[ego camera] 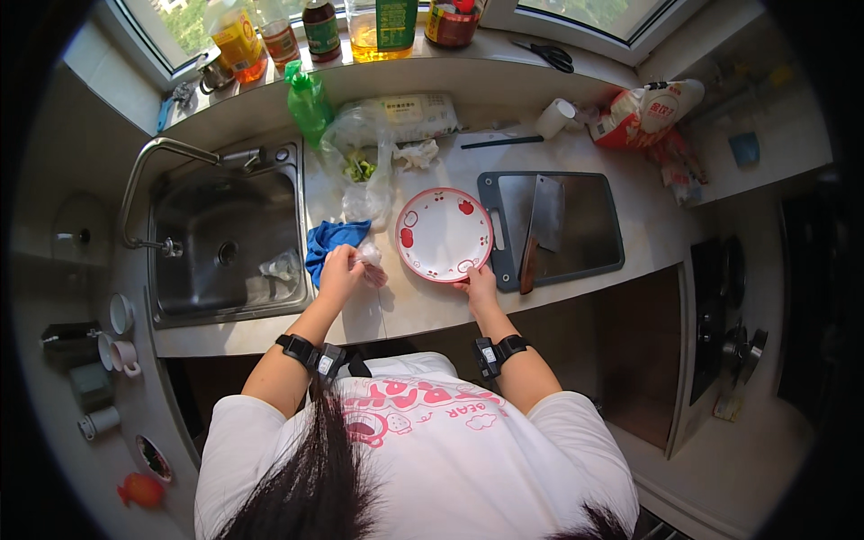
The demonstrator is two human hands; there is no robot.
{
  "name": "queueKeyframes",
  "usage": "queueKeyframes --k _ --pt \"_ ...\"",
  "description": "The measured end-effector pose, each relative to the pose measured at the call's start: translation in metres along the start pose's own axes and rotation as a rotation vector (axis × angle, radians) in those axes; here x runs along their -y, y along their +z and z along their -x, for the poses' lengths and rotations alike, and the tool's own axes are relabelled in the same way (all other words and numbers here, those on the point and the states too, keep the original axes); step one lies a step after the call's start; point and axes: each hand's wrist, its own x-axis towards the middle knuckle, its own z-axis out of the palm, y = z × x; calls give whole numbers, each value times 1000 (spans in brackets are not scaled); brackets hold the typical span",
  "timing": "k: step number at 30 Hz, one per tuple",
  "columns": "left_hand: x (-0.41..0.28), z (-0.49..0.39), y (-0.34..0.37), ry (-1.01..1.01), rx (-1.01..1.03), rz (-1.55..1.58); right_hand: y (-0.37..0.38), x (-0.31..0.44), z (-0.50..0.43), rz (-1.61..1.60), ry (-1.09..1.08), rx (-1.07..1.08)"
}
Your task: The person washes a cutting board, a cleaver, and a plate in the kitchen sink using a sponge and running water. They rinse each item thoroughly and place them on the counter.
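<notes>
My left hand (339,271) pinches a small clear plastic bag (371,264) with something pinkish in it; what it is I cannot tell. A crumpled blue cloth (336,237) lies just behind that hand, beside the sink. With my right hand (480,289) I grip the near rim of a white plate (442,233) that has a red edge and printed apples and cherries. Nothing lies on the plate. To its right a cleaver (548,216) with a wooden handle rests on a grey-edged cutting board (586,233).
A steel sink (226,216) with a faucet (169,145) is at left. Behind stand a green spray bottle (307,101), a plastic bag of green vegetable pieces (361,169) and a wipes pack (418,115). Black chopsticks (503,142), a white cup (556,118) and scissors (553,57) are farther right.
</notes>
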Motion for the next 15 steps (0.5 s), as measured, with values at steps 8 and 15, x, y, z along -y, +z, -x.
queueKeyframes --k 8,15 --pt "5 27 -10 -275 59 666 3 -4 -6 43 36 -23" --pt "2 28 -8 -386 99 907 5 18 19 720 -311 -378"
